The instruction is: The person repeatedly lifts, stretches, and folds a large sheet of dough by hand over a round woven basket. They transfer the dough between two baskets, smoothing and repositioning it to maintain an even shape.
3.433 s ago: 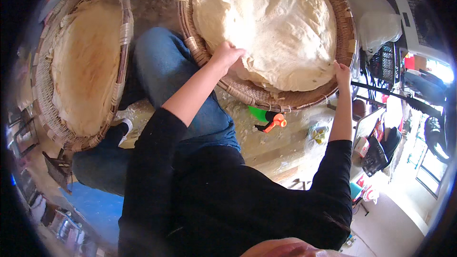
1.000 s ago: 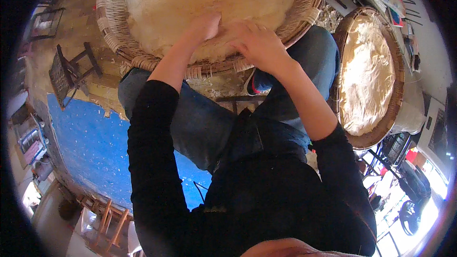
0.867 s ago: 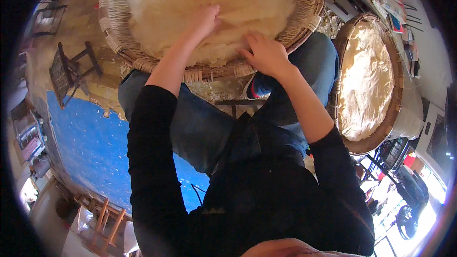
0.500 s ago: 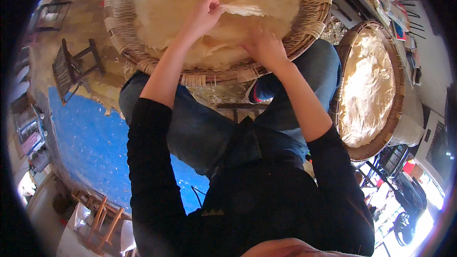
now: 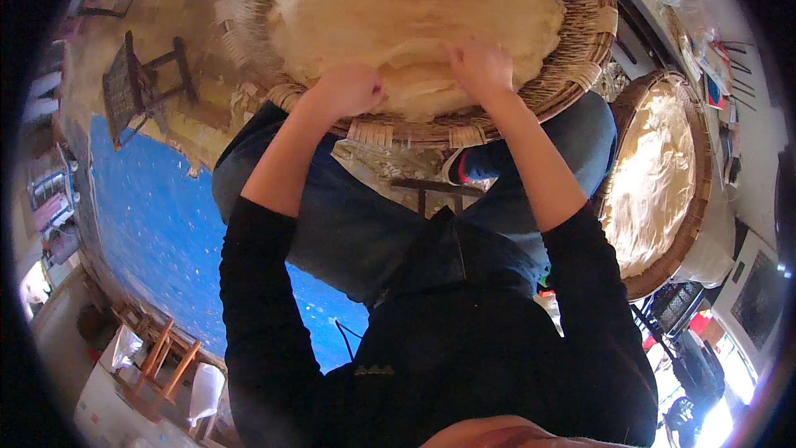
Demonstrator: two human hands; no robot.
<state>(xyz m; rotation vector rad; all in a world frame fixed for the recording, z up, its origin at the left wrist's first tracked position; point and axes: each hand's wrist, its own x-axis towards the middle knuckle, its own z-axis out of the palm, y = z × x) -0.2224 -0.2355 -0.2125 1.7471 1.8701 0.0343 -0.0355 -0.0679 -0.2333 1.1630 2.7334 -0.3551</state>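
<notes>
A round woven basket (image 5: 590,41) rests across my knees, holding a pile of thin, soft cream-coloured sheets (image 5: 414,0). Near the basket's close rim, the pile is wrinkled and folded between my hands. My left hand (image 5: 348,91) is closed in a loose fist at the left of these folds. What its fingertips hold, if anything, is hidden. My right hand (image 5: 482,70) bends over the sheets on the other side, thumb and fingers pinched on the upper layer. Both wrists pass over the near rim.
A second basket (image 5: 703,145) with a cream sheet stands to my right, beside my knee. At the left are a small dark chair (image 5: 124,87) and blue floor (image 5: 157,216). Wooden stools (image 5: 162,365) stand at lower left. Cluttered shelving lines the right wall.
My left hand has come down toward the near rim, and the raised pale flap it pinched no longer shows. My right hand has moved slightly up and its fingers have drawn in. The view has shifted.
</notes>
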